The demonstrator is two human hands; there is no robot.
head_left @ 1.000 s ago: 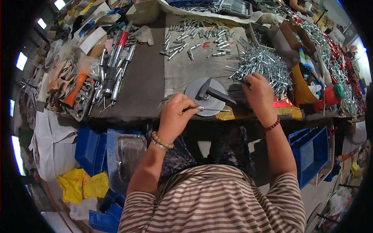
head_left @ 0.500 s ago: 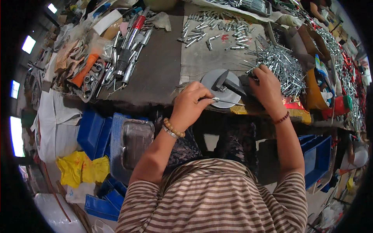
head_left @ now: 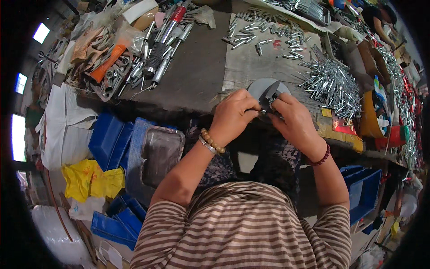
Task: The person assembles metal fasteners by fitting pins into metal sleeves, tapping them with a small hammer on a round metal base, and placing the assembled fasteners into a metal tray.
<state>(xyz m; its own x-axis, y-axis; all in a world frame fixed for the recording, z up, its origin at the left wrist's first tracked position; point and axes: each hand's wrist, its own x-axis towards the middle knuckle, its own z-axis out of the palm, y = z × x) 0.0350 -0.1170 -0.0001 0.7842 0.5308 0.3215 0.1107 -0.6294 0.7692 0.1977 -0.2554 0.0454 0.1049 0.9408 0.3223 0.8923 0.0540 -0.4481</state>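
Note:
Close together at the table's front edge are my two hands. My left hand (head_left: 234, 114) pinches a thin metal rod (head_left: 263, 111) with a shiny end, and only a short piece of it shows between the fingertips. My right hand (head_left: 296, 122) has its thumb and fingers curled at the other side of that piece. What lies inside its fingers is hidden. Just beyond the hands a hammer (head_left: 273, 89) rests on a round grey metal disc (head_left: 256, 88), its handle mostly covered by my right hand.
A heap of thin metal rods (head_left: 336, 87) lies to the right, with short metal cylinders (head_left: 244, 38) scattered behind. Tools surround a red-ended screwdriver (head_left: 165, 38) at left. Blue bins (head_left: 105, 141) stand below the table. A yellow container (head_left: 371, 116) stands right; another person (head_left: 380, 22) is far right.
My right hand has come left and nearer from beside the rod heap to meet my left hand. The rod in my left hand, seen at length before, is now mostly covered. The view has shifted slightly.

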